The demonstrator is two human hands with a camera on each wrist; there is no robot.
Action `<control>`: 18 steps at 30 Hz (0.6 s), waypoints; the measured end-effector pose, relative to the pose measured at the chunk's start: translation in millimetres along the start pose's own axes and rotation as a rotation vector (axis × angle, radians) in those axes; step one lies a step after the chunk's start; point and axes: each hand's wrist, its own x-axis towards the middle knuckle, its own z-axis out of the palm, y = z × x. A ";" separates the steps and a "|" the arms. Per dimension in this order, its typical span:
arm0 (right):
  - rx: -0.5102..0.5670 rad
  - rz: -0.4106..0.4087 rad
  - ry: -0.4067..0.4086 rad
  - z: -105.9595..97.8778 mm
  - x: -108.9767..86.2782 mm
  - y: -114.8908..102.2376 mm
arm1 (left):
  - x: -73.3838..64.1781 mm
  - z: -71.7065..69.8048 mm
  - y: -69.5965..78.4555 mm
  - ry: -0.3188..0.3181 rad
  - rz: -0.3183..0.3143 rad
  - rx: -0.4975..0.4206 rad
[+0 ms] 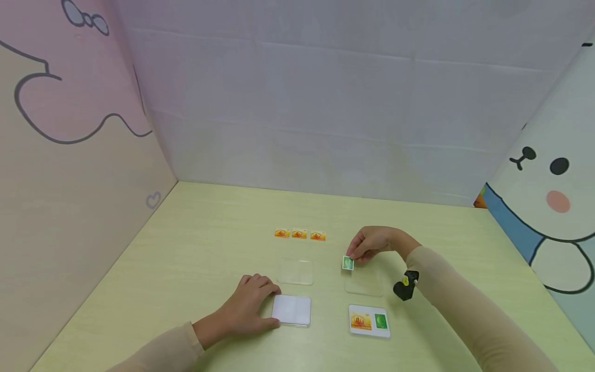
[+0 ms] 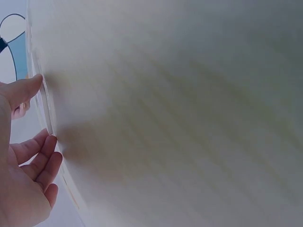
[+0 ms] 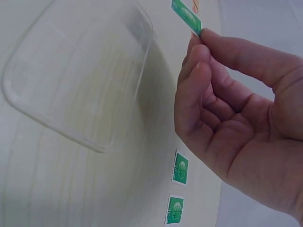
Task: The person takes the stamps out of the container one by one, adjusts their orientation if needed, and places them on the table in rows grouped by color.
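My right hand (image 1: 372,243) pinches a small green stamp (image 1: 347,263) between thumb and fingertips, above the table. In the right wrist view the stamp (image 3: 187,17) sticks out past the fingertips. Below that hand lies a clear plastic cover (image 1: 364,285). With thumb and fingers spread, my left hand (image 1: 250,307) holds a white card case (image 1: 291,310) at its left corners. Its thin edge (image 2: 46,106) shows between the fingertips in the left wrist view. To the right, another case (image 1: 369,321) holds one orange stamp (image 1: 360,321) and one green stamp (image 1: 380,321).
Three orange stamps (image 1: 299,234) lie in a row farther back. A second clear cover (image 1: 295,272) sits behind the white case. Two more green stamps (image 3: 180,168) show below my right hand in its wrist view. Printed panels (image 1: 83,206) enclose the table.
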 end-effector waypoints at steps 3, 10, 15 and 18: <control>-0.002 0.003 0.001 -0.5 0.3 0.6 | -0.1 0.3 -0.2 -0.003 -0.002 0.002; -0.019 0.008 0.013 -3.8 2.0 4.7 | 0.4 0.4 -0.7 -0.013 -0.005 0.001; -0.010 0.013 0.016 -6.1 2.0 4.8 | 0.8 0.1 -0.6 -0.012 -0.006 0.006; -0.006 0.007 0.008 -6.6 2.6 5.8 | 1.3 -0.4 -0.5 -0.015 -0.008 0.006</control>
